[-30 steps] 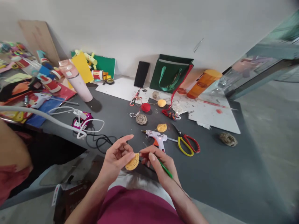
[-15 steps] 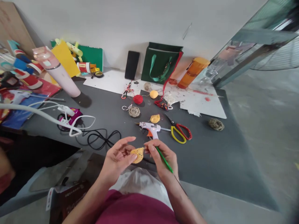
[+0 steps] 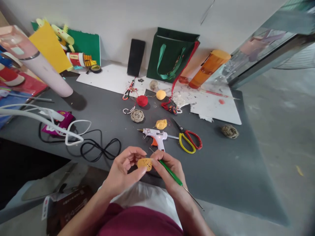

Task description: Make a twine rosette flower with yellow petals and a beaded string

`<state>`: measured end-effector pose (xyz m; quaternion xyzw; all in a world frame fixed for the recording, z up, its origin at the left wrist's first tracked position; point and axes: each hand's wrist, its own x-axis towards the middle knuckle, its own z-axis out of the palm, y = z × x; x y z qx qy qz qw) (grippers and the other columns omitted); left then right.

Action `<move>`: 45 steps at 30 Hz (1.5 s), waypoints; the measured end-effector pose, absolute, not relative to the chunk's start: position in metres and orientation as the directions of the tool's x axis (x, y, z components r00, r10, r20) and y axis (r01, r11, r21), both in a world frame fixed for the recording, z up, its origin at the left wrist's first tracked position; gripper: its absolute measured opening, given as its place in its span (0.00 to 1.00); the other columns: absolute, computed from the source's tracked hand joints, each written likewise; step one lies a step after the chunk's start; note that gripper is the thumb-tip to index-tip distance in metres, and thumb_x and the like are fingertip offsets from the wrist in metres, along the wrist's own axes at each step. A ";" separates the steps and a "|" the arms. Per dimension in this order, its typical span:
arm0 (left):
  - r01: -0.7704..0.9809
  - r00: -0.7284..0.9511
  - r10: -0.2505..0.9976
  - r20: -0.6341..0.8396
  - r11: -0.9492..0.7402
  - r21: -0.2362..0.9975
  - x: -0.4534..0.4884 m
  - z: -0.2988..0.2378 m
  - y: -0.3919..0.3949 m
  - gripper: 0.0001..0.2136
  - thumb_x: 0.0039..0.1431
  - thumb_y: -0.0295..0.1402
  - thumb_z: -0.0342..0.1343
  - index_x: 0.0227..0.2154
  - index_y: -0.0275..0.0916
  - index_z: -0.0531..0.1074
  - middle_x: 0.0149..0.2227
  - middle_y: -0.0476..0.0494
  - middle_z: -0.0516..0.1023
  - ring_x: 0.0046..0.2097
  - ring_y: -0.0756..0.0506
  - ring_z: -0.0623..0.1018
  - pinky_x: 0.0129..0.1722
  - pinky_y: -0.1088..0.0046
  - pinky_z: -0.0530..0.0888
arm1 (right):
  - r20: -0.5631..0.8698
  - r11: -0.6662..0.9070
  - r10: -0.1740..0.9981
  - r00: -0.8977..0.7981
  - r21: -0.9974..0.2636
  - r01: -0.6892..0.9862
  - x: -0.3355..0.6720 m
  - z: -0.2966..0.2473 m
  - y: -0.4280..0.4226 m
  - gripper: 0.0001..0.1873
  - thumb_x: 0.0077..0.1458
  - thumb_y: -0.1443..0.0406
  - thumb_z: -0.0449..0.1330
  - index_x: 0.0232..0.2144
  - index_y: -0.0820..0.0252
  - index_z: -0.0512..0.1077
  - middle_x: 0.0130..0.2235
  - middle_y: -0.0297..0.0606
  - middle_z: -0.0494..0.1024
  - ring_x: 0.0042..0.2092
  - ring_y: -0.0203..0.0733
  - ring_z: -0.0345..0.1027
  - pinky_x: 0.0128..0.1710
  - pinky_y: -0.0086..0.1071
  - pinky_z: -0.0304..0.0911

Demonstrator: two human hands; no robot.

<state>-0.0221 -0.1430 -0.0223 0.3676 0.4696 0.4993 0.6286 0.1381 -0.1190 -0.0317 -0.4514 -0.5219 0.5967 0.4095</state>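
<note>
Between thumb and fingers, my left hand (image 3: 126,168) pinches a small yellow crocheted piece (image 3: 144,164) with an openwork pattern. My right hand (image 3: 169,167) is closed on a crochet hook (image 3: 173,174) with a green handle; its thin metal tip rises past the fingers and a metal shaft sticks out the other end. The right fingertips touch the edge of the crocheted piece. Just beyond the hands lies a white glue gun (image 3: 156,136) with an orange trigger. Behind it rests another yellow piece (image 3: 161,124), with red-and-yellow-handled scissors (image 3: 189,139) to the right.
A red yarn ball (image 3: 142,101), a yellow yarn ball (image 3: 160,95) and a coiled twine rosette (image 3: 137,115) lie mid-table. Black cable (image 3: 100,149) and a purple power strip (image 3: 59,123) are at left. A green gift bag (image 3: 172,54), phone (image 3: 136,57) and orange bottle (image 3: 208,70) stand behind.
The crochet hook's tip now points up, away from the crocheted piece, and its far shaft shows more. The left fingers have curled in closer. The whole view has shifted slightly nearer the table.
</note>
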 end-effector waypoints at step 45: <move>-0.179 -0.188 0.926 -0.326 0.294 0.939 -0.007 -0.032 -0.121 0.06 0.49 0.33 0.65 0.26 0.36 0.76 0.27 0.46 0.80 0.29 0.49 0.78 0.31 0.76 0.76 | 0.207 0.220 0.969 -0.131 -0.971 0.089 0.153 -0.044 -0.130 0.12 0.57 0.76 0.58 0.35 0.53 0.68 0.31 0.32 0.77 0.32 0.36 0.73 0.34 0.30 0.68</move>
